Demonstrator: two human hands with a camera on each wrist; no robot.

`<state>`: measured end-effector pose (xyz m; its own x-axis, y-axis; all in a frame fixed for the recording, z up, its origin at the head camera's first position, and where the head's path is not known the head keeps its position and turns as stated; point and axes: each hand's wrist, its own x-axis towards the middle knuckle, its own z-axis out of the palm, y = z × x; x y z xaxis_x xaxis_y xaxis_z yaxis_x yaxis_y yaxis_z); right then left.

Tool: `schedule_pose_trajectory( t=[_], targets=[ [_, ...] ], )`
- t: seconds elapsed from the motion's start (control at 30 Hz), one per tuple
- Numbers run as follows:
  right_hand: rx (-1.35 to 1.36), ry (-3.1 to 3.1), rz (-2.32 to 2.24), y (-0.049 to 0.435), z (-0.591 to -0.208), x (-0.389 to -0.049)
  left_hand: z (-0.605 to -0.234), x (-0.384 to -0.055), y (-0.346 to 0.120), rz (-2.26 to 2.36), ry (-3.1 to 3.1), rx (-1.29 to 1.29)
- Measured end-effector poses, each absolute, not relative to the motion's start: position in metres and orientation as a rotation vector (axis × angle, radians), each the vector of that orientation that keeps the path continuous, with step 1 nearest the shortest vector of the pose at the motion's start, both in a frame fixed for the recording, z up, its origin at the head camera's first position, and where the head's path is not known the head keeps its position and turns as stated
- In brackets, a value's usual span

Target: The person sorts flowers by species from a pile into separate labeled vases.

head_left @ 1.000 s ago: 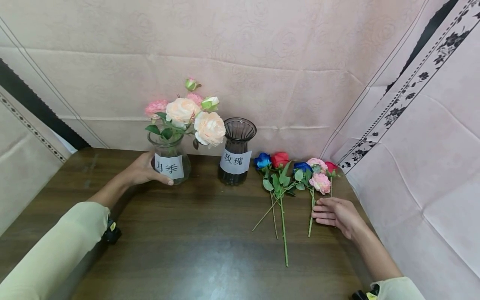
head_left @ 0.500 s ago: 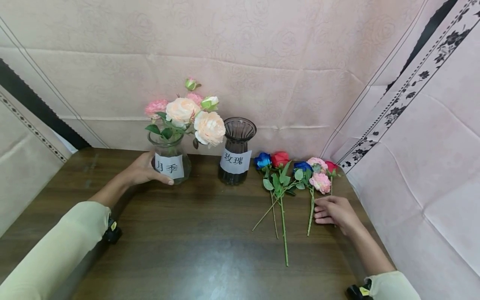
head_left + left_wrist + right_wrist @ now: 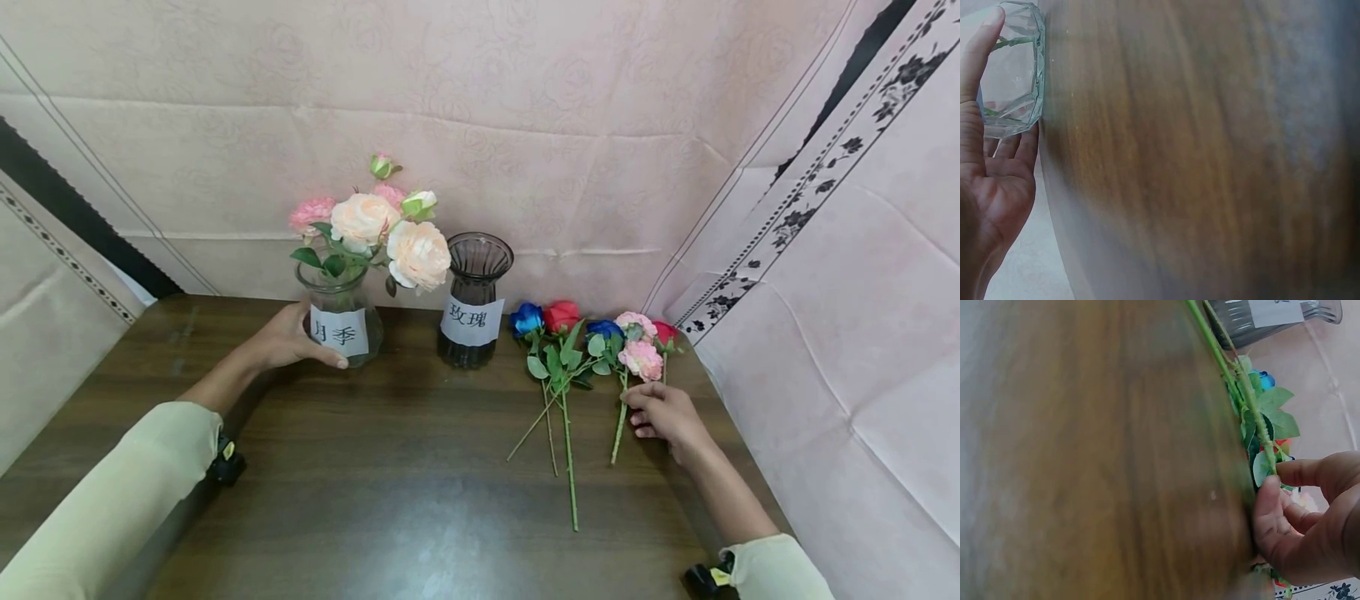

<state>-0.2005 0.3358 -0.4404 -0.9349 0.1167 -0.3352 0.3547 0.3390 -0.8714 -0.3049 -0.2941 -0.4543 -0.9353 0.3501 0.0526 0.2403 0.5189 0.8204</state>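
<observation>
My left hand (image 3: 288,342) grips a clear glass vase (image 3: 370,333) low on its side, thumb across the front by a white paper label. Cream and pink flowers (image 3: 365,221) with green buds stand in that vase. At the right, thumb and forefinger of my right hand (image 3: 667,417) pinch the green stem of a pink flower (image 3: 641,360) lying on the table; the right wrist view shows the pinched stem (image 3: 1260,425) closely. Beside it lie blue roses (image 3: 527,319) and red roses (image 3: 562,316), their stems crossing.
A dark glass vase (image 3: 474,287) with a white label stands between the clear vase and the loose flowers. The brown wooden table (image 3: 375,467) reaches back to a pale patterned cloth (image 3: 480,108). Another cloth (image 3: 847,358) hangs along the right side.
My right hand has moved slightly up and left and now pinches the pink flower's stem, whose lower end has shifted a little left. The left hand stays on the clear vase.
</observation>
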Motion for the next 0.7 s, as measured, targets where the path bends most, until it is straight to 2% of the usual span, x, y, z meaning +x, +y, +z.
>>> schedule_pose_trajectory(
  t=[0.37,0.7],
  targets=[
    [0.294,1.954,-1.918,0.346,-0.445,-0.208,-0.455,-0.306,-0.293,1.407,2.619,0.52],
    [0.273,2.066,-1.924,0.339,-0.441,-0.21,-0.453,-0.304,-0.293,1.393,2.634,0.502]
  ],
)
